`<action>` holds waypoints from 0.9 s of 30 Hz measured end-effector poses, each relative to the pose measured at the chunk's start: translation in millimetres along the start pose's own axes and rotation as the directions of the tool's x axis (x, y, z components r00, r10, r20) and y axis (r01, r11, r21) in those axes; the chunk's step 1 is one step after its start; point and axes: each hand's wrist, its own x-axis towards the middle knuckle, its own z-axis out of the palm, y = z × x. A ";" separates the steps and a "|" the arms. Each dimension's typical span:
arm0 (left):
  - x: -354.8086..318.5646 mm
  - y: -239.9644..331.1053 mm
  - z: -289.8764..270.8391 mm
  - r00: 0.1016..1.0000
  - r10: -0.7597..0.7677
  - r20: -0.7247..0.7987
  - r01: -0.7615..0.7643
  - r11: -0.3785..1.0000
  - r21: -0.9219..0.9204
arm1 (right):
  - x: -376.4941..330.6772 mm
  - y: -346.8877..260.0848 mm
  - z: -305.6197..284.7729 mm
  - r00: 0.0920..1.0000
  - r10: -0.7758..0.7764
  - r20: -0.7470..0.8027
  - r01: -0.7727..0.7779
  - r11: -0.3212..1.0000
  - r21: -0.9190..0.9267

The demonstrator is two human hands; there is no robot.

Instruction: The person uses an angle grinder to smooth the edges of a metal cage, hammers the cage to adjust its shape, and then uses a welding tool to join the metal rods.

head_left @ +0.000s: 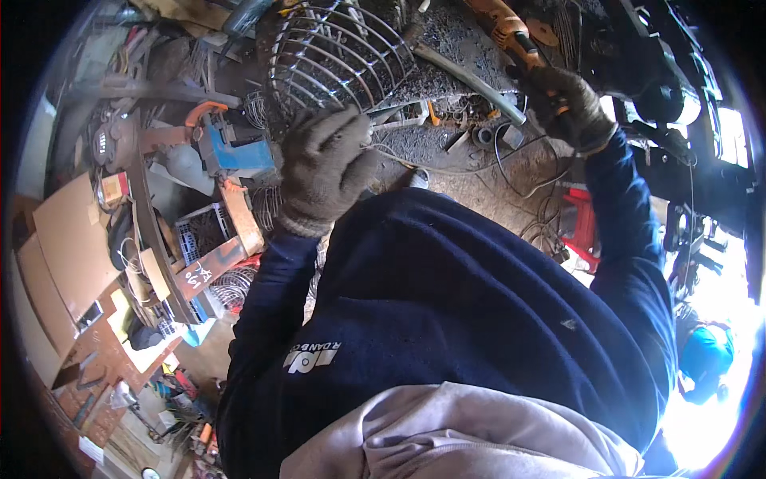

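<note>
My left hand (323, 164), in a grey work glove, grips the near rim of a round wire fan guard (335, 52) that stands tilted on the dirty workbench (447, 48). My right hand (568, 108), also gloved, is closed around the handle of an orange power tool (507, 32) at the upper right, a little right of the guard. A black cable (519, 168) loops down from the tool across the bench. My dark blue sweater fills the lower middle of the view.
A blue machine part (231, 148) and rusty metal bars (152, 215) lie left of the guard. Cardboard sheets (64, 247) and scrap pile up at the far left. A red crate (581, 223) sits at the right. A person in a blue top (706, 355) is at the lower right.
</note>
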 end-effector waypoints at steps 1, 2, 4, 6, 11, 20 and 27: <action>1.8 8.8 5.5 1.000 -0.017 0.008 0.017 0.998 -0.062 | 2.2 12.0 15.7 0.994 -0.076 -0.079 0.075 0.997 -0.018; 3.3 16.3 11.6 0.999 -0.031 0.016 0.033 0.992 -0.125 | -5.1 16.5 31.5 0.989 -0.118 -0.088 0.115 0.993 -0.037; 11.1 21.9 3.6 1.000 -0.006 -0.009 0.004 0.969 -0.248 | -21.3 27.5 54.8 0.967 -0.228 -0.118 0.201 0.958 -0.202; 16.0 29.9 14.0 1.000 -0.006 -0.020 -0.003 0.900 -0.436 | -36.7 55.7 75.9 0.909 -0.336 -0.246 0.249 0.912 -0.325; 82.0 91.3 35.9 0.982 -0.056 0.181 0.181 -0.018 -0.983 | -58.6 131.4 106.7 0.404 -0.912 -0.066 0.394 0.239 -0.887; 32.4 119.4 85.4 0.900 -0.312 0.304 0.261 -0.171 -0.950 | -133.1 137.1 157.8 0.923 -0.281 -0.264 0.192 0.929 -0.317; 38.5 134.5 111.2 0.872 -0.379 0.311 0.342 0.017 -0.939 | -118.4 122.0 122.0 0.930 -0.135 -0.341 -0.022 0.909 -0.417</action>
